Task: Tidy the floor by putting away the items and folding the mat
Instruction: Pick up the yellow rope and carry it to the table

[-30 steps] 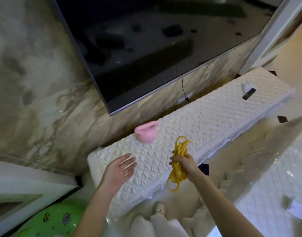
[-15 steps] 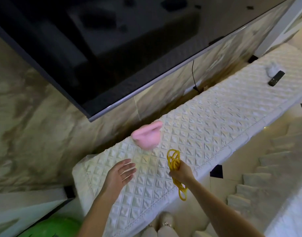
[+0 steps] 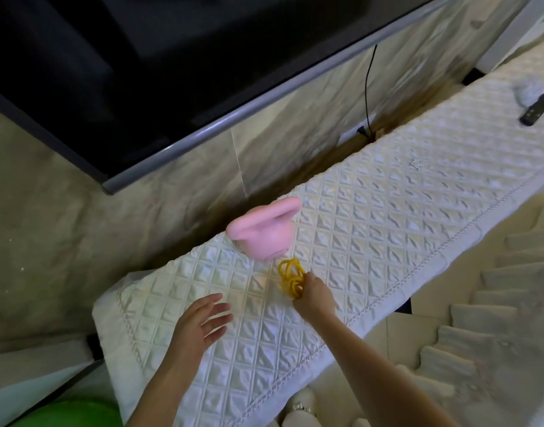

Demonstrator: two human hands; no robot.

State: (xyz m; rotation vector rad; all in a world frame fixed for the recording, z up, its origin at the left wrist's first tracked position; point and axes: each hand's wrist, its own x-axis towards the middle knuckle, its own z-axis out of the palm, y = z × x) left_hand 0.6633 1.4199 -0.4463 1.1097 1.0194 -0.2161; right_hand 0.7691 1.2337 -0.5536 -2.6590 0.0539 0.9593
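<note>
A dark TV (image 3: 172,72) hangs on the marbled wall (image 3: 42,241) up beyond the hands, with a black cable (image 3: 369,87) dropping below its edge. Far off to the right of the right hand, a black remote (image 3: 537,108) lies on the quilted cover (image 3: 387,217), touching a pale fuzzy lump (image 3: 524,89).

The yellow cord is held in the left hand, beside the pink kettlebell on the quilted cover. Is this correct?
Not quite. The right hand holds the yellow cord, not the left; the left hand is open and holds nothing. The cord is beside the pink kettlebell on the quilted cover, as the head view shows.
</note>
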